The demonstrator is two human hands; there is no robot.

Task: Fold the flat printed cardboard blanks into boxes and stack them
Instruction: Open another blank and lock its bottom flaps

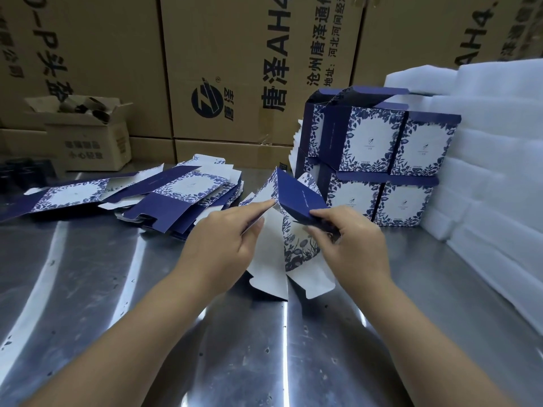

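Observation:
A half-folded blue-and-white printed blank (293,230) stands on end at the table's middle, white flaps splayed toward me. My left hand (226,242) pinches its left panel between thumb and extended fingers. My right hand (349,242) grips the dark blue right panel, fingers curled round its edge. A loose pile of flat blanks (164,198) lies to the left. Several folded boxes (379,160) stand stacked two high just behind the blank, on the right.
The steel table (117,304) is shiny and dented. White foam sheets (493,171) are piled along the right. Big brown shipping cartons (235,69) wall the back. A small open carton (88,133) sits back left, with black items (23,171) beside it.

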